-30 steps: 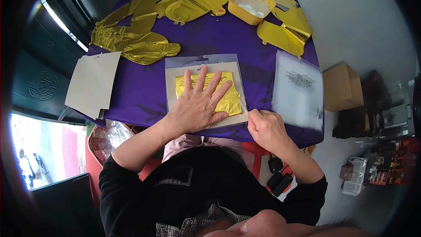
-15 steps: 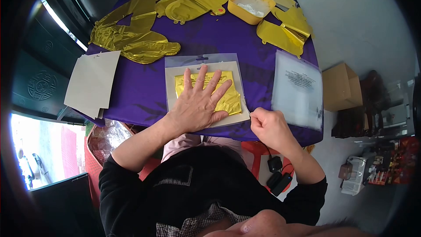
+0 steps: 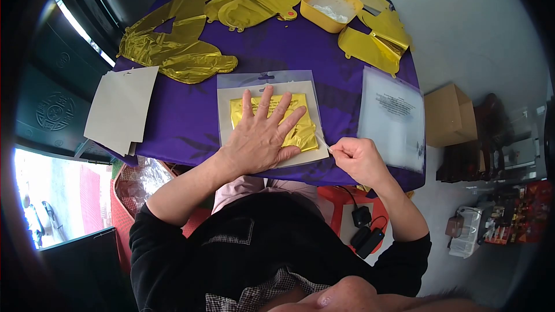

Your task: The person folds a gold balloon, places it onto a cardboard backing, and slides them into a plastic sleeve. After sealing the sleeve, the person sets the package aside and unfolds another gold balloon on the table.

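A clear plastic bag lies flat in front of me, its hang-hole end pointing away. Inside are a grey-white card and a folded gold foil balloon with small print. My left hand presses flat on this packet, fingers spread. At its lower right corner, my right hand is closed in a pinch on the end of a thin whitish strip. The strip runs from the fingertips back onto the packet beside the foil.
Cards are stacked at the left, and printed clear bags at the right. Flat gold foil balloons lie along the back around a yellow tub of white pieces. A purple cloth covers the table.
My right hand has turned and shifted slightly to the right, and more of the whitish strip shows at its fingertips. My left hand stays in place.
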The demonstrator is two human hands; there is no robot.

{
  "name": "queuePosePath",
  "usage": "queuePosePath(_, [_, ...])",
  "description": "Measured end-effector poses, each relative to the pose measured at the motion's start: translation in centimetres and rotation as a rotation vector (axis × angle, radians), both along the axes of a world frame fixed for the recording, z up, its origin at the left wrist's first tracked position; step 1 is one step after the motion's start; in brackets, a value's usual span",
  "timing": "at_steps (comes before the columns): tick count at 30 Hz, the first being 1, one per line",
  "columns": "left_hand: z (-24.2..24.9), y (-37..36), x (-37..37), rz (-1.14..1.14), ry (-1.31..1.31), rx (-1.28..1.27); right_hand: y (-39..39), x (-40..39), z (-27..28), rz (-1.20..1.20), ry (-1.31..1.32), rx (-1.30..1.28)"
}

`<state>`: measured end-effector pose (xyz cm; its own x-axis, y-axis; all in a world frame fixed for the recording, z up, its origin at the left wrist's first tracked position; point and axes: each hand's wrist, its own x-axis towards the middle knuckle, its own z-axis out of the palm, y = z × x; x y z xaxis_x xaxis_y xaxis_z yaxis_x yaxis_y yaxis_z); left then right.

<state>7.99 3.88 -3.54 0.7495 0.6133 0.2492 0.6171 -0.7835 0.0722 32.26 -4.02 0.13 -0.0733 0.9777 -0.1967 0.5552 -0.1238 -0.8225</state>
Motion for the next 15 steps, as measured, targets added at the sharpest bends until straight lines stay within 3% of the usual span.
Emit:
queuePosePath(10, [0.03, -0.01, 0.03, -0.007, -0.002, 0.026, 0.61, 0.58, -0.41, 0.054, 0.011, -0.021])
queuePosePath(15, [-0.14, 0.07, 0.08, -0.014, 0.000, 0.033, 0.73, 0.27, 0.18, 0.127, -0.167, 0.113])
